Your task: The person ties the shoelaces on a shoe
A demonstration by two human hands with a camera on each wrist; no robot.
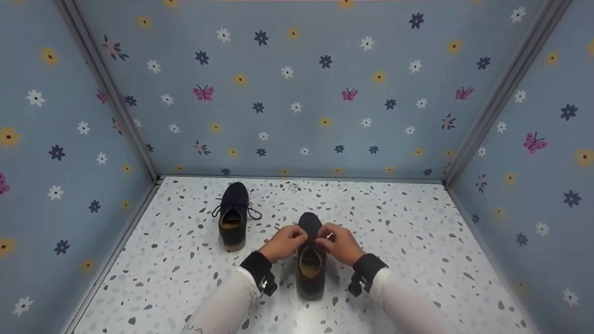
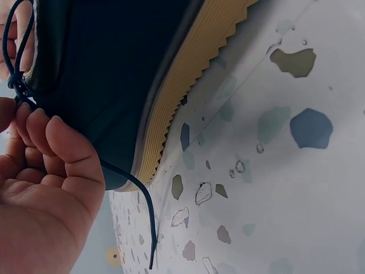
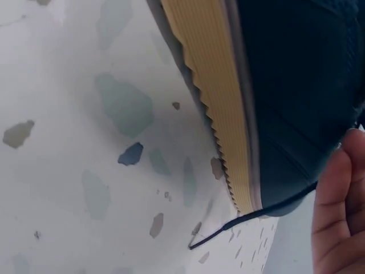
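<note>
A dark blue shoe (image 1: 312, 290) with a ridged tan sole (image 2: 194, 63) stands on the speckled surface, toe pointing away. Over its front, my left hand (image 1: 284, 242) pinches the dark shoelace (image 2: 144, 191) between thumb and curled fingers; one lace end hangs below that hand. Facing it across the shoe, my right hand (image 1: 342, 245) grips the lace too, and another loose end (image 3: 228, 224) trails out past its fingers. A lace loop (image 2: 10, 43) and a knot show above the left fingertips in the left wrist view. The right thumb is mostly hidden there.
Farther left stands the matching shoe (image 1: 234, 202), its laces spread to both sides. The white speckled surface (image 1: 394, 278) is bounded by blue flowered panels (image 1: 287, 93) at the back and both sides, with grey metal strips (image 1: 506, 93) at the corners.
</note>
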